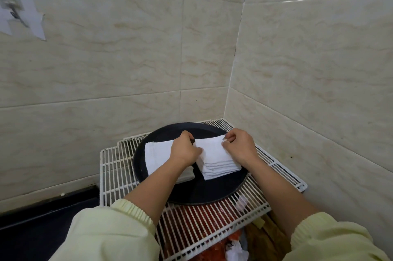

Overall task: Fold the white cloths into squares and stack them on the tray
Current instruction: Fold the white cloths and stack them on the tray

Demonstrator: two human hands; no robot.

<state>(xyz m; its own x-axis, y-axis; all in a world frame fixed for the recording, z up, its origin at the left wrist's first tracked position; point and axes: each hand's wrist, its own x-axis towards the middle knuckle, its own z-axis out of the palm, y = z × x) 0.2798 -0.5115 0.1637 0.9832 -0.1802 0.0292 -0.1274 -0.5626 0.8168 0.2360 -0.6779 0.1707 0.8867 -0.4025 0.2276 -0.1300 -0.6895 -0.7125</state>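
A round black tray (212,192) sits on a white wire rack in the tiled corner. On its left lies a folded white cloth pile (156,155), partly hidden by my left forearm. On its right stands a stack of several folded white cloths (214,160). My left hand (185,150) rests between the two piles, fingers pressed on the left edge of the stack's top cloth. My right hand (239,143) pinches the far right corner of that top cloth.
The white wire rack (112,175) lies over red and brown items below. Tiled walls close in at the back and right. A dark counter (42,218) lies to the lower left. A taped hook (14,13) hangs on the left wall.
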